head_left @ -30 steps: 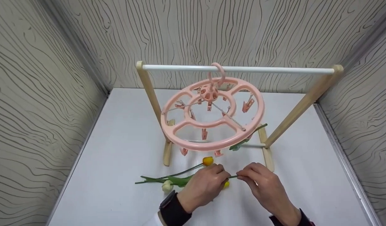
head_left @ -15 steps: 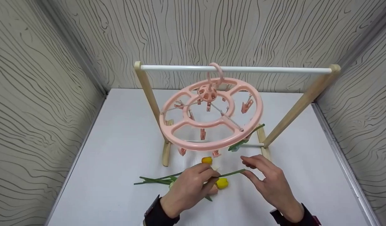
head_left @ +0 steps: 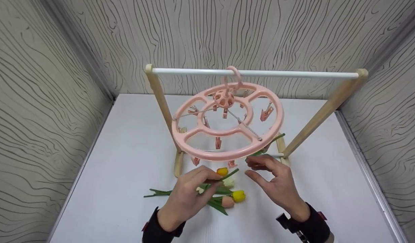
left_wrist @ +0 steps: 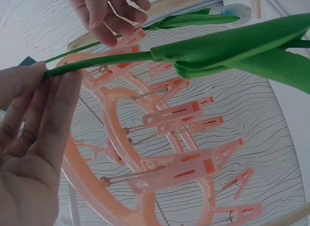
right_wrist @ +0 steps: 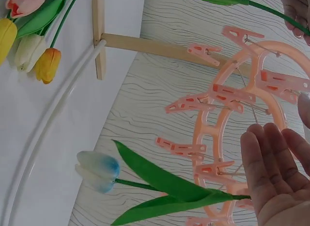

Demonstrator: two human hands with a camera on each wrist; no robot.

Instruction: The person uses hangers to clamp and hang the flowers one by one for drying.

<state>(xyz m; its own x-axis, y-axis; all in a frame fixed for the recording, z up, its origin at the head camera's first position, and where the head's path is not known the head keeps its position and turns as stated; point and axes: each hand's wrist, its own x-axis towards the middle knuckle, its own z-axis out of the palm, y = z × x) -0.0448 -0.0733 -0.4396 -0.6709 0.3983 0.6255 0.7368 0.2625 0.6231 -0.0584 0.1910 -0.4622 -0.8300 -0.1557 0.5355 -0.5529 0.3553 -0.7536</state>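
My left hand pinches a green tulip stem between thumb and fingers, below the front rim of the pink clip hanger. Broad leaves wrap this stem; its flower head is out of sight. The stem's cut end points up to the right in the head view. My right hand is empty, its thumb apart from its fingers, close under the hanger's right front rim. Beside it, a white-and-blue tulip hangs head down at a clip of the hanger.
A hook holds the hanger on the white bar of a wooden-legged stand. On the white table lie an orange-yellow tulip, a yellow one, a pink one and a white one. Pink clips dangle below the rings.
My right hand has let go of the stem and risen toward the hanger's rim. My left hand has moved left with the stem, whose end now tilts upward.
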